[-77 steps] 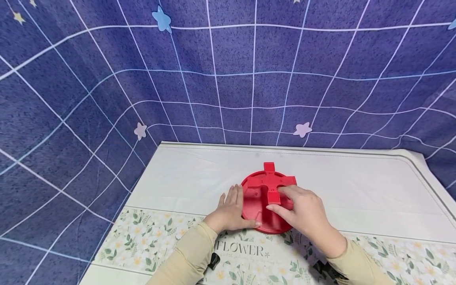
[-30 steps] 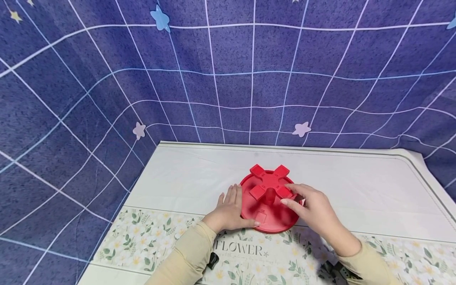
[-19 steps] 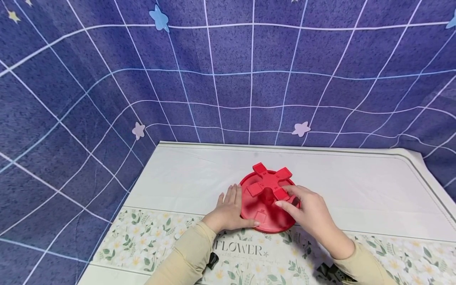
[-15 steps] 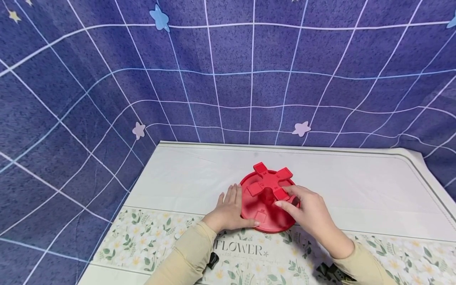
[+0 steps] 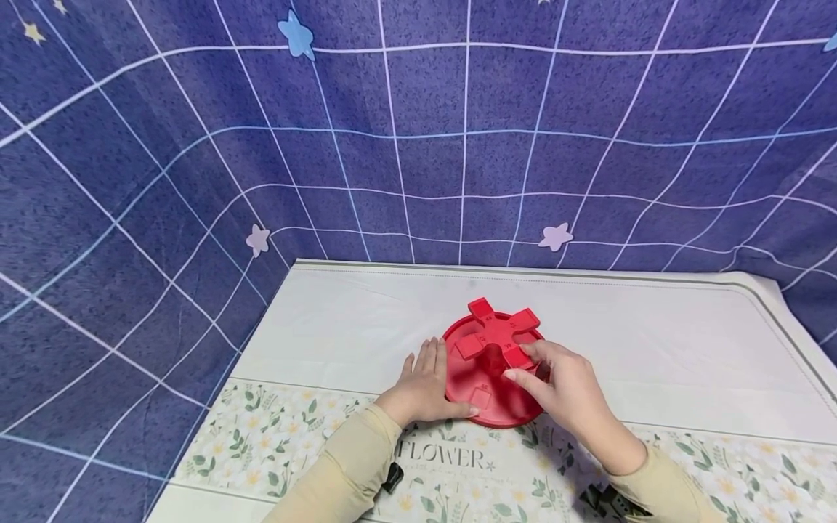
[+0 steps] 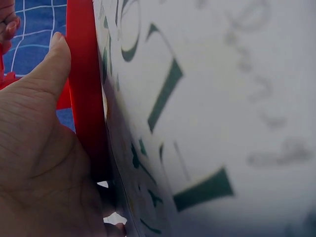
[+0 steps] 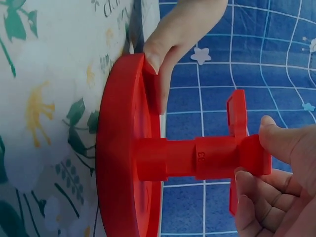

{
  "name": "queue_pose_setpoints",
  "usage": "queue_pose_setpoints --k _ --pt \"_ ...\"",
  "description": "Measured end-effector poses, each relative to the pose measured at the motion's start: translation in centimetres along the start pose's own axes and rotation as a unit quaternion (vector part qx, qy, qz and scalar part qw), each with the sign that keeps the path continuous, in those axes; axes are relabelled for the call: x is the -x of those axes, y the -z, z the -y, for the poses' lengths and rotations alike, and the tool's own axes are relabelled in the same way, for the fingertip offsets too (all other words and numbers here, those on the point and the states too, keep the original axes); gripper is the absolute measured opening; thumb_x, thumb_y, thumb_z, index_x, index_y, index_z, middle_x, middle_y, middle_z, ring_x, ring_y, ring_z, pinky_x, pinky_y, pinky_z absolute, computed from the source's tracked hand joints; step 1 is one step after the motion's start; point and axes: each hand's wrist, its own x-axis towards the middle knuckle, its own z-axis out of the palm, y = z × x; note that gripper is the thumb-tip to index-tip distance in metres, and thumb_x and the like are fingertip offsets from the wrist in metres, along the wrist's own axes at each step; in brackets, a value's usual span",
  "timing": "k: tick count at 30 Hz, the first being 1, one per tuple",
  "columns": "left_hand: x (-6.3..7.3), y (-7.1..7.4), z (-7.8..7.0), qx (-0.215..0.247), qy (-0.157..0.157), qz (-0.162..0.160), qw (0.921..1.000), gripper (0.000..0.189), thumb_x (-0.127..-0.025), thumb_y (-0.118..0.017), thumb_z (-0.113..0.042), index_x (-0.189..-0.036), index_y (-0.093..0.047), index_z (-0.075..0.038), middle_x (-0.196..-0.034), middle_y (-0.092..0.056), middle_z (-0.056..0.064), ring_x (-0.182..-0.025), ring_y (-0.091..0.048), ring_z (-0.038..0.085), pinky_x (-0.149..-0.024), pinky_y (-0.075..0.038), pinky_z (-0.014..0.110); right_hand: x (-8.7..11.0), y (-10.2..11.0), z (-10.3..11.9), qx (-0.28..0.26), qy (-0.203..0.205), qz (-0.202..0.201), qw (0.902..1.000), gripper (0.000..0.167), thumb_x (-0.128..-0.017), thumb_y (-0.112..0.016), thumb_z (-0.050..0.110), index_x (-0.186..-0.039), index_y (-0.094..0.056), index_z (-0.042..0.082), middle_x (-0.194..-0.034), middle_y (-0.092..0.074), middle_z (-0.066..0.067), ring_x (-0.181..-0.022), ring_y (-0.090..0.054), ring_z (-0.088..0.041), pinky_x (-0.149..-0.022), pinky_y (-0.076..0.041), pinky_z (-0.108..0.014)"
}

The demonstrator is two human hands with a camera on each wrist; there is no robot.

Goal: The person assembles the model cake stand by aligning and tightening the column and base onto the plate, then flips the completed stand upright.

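Observation:
A shallow red round base (image 5: 503, 412) with a raised rim rests on the table. A red post (image 7: 180, 158) with a stepped collar stands up from its middle. On top of the post sits a red cross-shaped piece (image 5: 498, 333), four-armed and marked with small numbers. My right hand (image 5: 567, 378) pinches the cross's near-right arm between thumb and fingers. Against the left side of the base lies my left hand (image 5: 421, 385), its fingers straight along the outer edge. In the right wrist view, the left thumb (image 7: 154, 60) bends over the base's rim.
A white table cover (image 5: 654, 349) with a flowered band and the word FLOWER lies underneath. Behind and to the left hangs a blue curtain (image 5: 418, 167) with grid lines and stars. A black wrist device (image 5: 392, 478) shows at the left cuff.
Over the last seconds the cross has turned on its post; since one second ago it has turned slightly clockwise, the right hand shifting left with it. The left hand and base stay put.

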Motion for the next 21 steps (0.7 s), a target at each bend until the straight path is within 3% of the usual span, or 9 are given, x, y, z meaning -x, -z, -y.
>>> queue_pose_setpoints --k 7,21 --pt "0.11 0.24 -0.1 -0.017 0.001 -0.005 0.9998 0.124 -0.078 -0.056 -0.078 -0.155 -0.001 0.002 -0.162 -0.003 0.02 -0.148 -0.001 0.034 -0.117 -0.008 0.053 0.2 -0.4 0.01 -0.005 0.006 -0.023 0.9997 0.034 -0.07 -0.088 0.016 -0.098 -0.071 0.009 -0.079 -0.063 0.006 -0.061 -0.052 -0.005 -0.055 -0.045 -0.024" --pt "-0.04 -0.12 -0.04 -0.001 0.002 -0.003 1.0 0.124 -0.078 -0.057 -0.076 -0.154 0.002 0.002 -0.162 0.0 0.02 -0.148 0.002 0.035 -0.117 -0.005 0.053 0.47 -0.46 -0.26 -0.005 0.012 -0.029 0.9995 0.039 -0.069 -0.089 0.017 -0.102 -0.07 0.006 -0.082 -0.063 0.004 -0.063 -0.053 -0.008 -0.055 -0.046 -0.024"
